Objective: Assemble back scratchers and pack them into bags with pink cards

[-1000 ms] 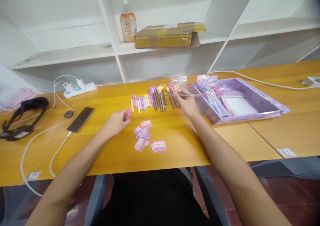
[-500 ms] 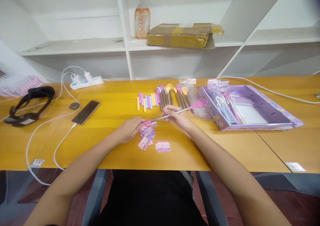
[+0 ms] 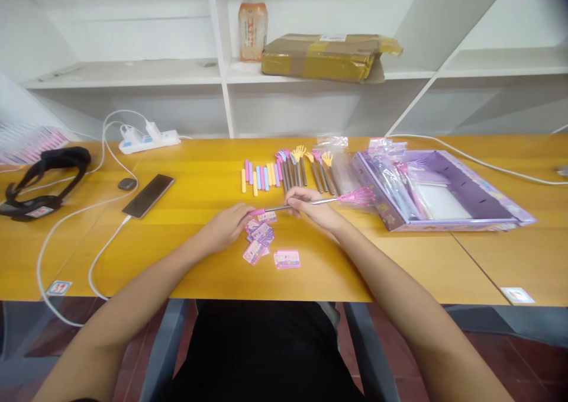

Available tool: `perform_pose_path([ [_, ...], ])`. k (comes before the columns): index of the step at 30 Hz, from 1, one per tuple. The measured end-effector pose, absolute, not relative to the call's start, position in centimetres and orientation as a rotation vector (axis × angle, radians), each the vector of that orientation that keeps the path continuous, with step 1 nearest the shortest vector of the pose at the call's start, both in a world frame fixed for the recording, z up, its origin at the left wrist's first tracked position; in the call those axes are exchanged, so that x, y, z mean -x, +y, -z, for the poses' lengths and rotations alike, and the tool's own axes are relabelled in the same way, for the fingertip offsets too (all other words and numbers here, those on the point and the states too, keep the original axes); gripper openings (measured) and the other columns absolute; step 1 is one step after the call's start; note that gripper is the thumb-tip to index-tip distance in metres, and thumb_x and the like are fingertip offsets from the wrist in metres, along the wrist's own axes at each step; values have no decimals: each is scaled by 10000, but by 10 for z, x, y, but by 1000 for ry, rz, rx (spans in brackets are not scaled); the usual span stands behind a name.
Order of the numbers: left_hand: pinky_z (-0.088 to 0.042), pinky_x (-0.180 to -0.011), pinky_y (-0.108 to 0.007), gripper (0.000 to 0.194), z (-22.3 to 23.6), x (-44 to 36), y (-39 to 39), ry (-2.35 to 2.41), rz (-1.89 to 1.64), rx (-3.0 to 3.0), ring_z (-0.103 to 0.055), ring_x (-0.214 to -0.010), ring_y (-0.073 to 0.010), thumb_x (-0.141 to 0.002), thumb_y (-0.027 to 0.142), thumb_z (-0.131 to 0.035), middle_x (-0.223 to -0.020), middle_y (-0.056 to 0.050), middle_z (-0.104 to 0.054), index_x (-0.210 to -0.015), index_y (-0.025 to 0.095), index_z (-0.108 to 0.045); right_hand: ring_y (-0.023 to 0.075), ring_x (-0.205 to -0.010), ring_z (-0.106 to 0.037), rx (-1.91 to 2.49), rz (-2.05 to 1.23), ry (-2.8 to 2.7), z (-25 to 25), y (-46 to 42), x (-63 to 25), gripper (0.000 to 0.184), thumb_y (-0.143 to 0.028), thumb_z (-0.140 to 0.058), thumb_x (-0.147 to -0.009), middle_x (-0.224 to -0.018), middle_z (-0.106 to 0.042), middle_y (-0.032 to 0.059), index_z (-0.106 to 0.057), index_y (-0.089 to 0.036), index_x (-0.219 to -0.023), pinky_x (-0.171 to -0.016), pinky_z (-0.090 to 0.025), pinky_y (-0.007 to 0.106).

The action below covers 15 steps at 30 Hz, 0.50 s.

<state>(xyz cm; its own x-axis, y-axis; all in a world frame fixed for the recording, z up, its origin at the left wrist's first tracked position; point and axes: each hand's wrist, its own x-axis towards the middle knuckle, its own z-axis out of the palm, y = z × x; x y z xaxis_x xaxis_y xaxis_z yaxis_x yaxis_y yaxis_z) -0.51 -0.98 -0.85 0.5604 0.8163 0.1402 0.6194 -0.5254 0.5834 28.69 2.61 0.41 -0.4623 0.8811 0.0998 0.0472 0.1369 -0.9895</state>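
Observation:
A back scratcher [image 3: 356, 196] with a pink claw head, a metal rod and a pink handle stretches between my two hands above the table. My left hand [image 3: 228, 224] is closed on its pink handle end. Around the metal rod, nearer the claw, the fingers of my right hand [image 3: 313, 208] are closed. Below the handle lies a loose pile of pink and purple cards [image 3: 260, 234], with another small stack of cards [image 3: 287, 259] closer to me. Just beyond are a row of pastel handle tubes [image 3: 261, 177] and several claw-headed rods [image 3: 293, 168].
At right sits a purple box [image 3: 448, 192] holding bagged back scratchers [image 3: 406, 189]. Clear plastic bags [image 3: 339, 159] lie beside it. On the left are a phone [image 3: 148, 196], a black headset [image 3: 47, 183] and a power strip [image 3: 149, 141] with cables. A taped carton [image 3: 328, 57] and bottle [image 3: 252, 26] stand on the shelf.
The view has shifted slightly. Both hands keep hold of the back scratcher, which now lies a little closer to level, its claw end slightly lower.

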Motion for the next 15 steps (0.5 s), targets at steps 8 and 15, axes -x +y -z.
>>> perform_pose_path([
  [8,-518,-976,-347,418,15,9,-8,1072,-534,-2403,-666,-1066,-220,-1136,384,-347,-1160,-89,-681,-1428,227,-601,131,-605,-542,894,-1456,-1712,-8,22,-284,373,-566,-765,-893,-716,-642,-5,-651,-210,-876,-592,-461,269],
  [15,-511,-982,-320,543,14,9,-11,946,-459,-2423,-661,-1099,-208,-1098,216,-358,-1231,-74,-669,-1618,349,-442,129,-624,-550,857,-1493,-1734,-3,21,-283,352,-546,-719,-954,-706,-627,-8,-689,-198,-917,-626,-462,272],
])
